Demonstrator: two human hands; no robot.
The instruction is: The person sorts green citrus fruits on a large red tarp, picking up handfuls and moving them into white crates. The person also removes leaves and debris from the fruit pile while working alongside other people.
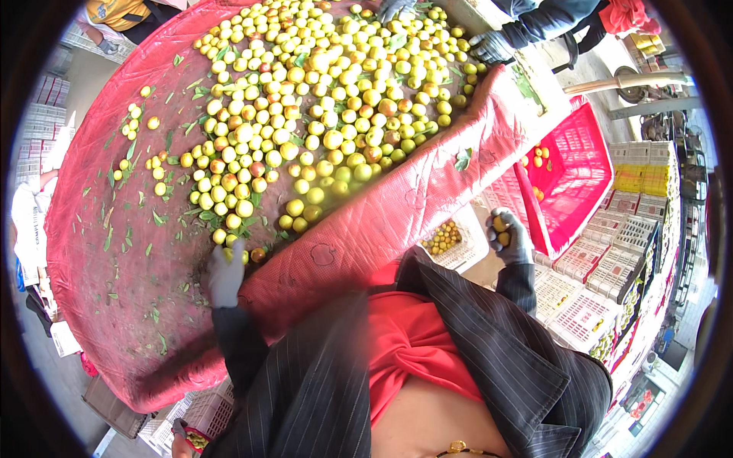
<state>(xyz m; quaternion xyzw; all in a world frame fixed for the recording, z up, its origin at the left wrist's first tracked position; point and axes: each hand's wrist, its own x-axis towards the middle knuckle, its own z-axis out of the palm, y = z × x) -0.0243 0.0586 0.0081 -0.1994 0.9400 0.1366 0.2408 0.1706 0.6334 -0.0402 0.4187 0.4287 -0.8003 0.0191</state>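
Observation:
Many green-yellow, partly reddish round fruits [246, 134] lie with loose leaves on a large table covered in red cloth [143, 252]. My left hand [228, 273], in a grey glove, is at the near end of the fruit, its fingers at a green fruit; whether it grips it I cannot tell. My right hand [509, 236], also gloved in grey, is beyond the padded red rim, closed around brownish-yellow fruits [501, 229]. It is between a white crate [458, 243] holding small fruits and a pink plastic crate [578, 172] with a few fruits inside.
Another person's gloved hands [491, 47] are at the table's far right edge. A person in yellow [117, 14] stands at the far left. Stacked white plastic crates [584, 312] stand at the right. Further crates [209, 409] are below the near left edge, beside another person's hand [182, 441].

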